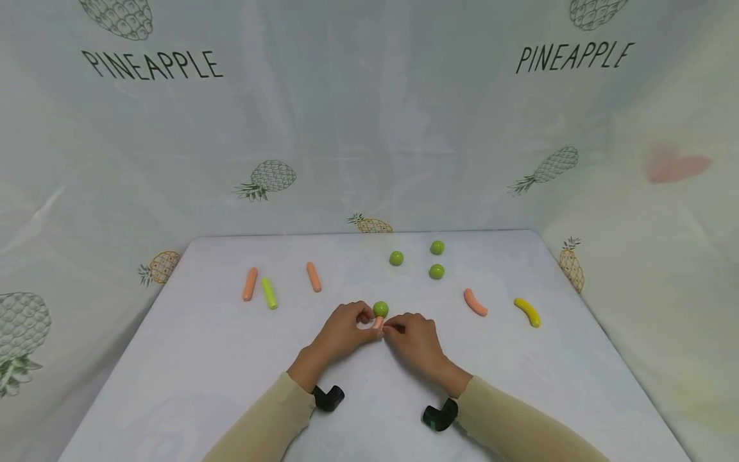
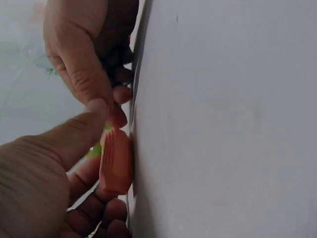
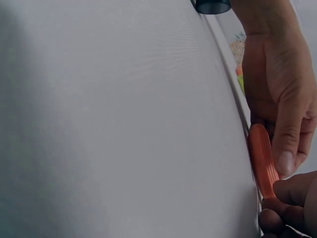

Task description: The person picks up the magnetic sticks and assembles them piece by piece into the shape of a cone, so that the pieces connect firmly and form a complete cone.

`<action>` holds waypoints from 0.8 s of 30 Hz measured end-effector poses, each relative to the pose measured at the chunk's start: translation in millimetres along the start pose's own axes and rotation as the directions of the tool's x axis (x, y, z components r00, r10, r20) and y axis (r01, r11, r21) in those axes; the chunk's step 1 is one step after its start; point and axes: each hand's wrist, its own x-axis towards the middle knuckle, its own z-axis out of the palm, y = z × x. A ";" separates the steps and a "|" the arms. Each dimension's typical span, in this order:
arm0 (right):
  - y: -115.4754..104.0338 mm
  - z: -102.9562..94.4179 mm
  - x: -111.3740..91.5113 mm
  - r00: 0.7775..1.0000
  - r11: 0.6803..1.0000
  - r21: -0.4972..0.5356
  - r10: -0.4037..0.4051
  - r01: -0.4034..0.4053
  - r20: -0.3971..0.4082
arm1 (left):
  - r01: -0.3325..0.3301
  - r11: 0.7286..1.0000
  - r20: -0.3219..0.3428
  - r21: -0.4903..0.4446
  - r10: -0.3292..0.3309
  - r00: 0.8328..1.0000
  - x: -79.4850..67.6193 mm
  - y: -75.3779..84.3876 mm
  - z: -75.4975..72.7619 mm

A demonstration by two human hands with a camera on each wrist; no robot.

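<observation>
A small orange-pink sausage-shaped toy, ridged along its side, lies at the table's middle between both hands. My left hand holds it from the left, thumb in front and fingers curled behind. At its right end, my right hand pinches with thumb and index finger. In the left wrist view the toy lies close over the table, with the two thumbs meeting near one end. The right wrist view shows the toy partly covered by fingertips. Just beyond the hands is a green ball.
Three more green balls sit farther back. To the left lie two orange sticks and a yellow-green stick. A curved pink piece and a yellow banana-shaped piece lie right. A pineapple-print sheet hangs behind the white table.
</observation>
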 end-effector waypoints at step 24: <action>20.5 -17.2 -3.0 0.995 0.984 0.150 0.088 -0.093 0.038 | 0.029 0.999 -0.018 0.034 -0.028 0.999 -4.1 -3.3 -8.2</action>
